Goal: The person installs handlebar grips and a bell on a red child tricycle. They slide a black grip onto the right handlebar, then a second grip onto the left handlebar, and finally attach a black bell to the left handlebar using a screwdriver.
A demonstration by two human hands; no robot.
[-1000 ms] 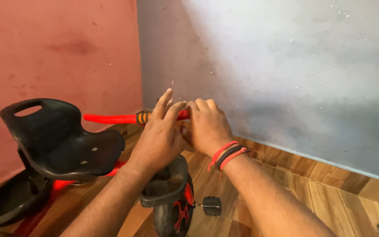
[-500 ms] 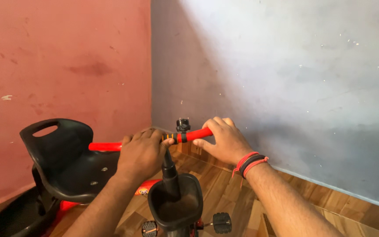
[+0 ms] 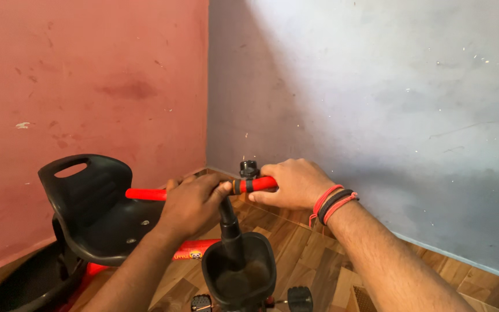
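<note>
Now both hands, left hand [image 3: 194,202] and right hand [image 3: 293,184], have spread apart, each grip wrapped round the red handlebar [image 3: 145,194].

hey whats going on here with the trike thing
A person grips the red handlebar of a small black-and-red child's tricycle with both hands: left hand left of the black steering stem, right hand to its right. The black plastic seat sits at left, on a wooden floor in a wall corner.
</note>
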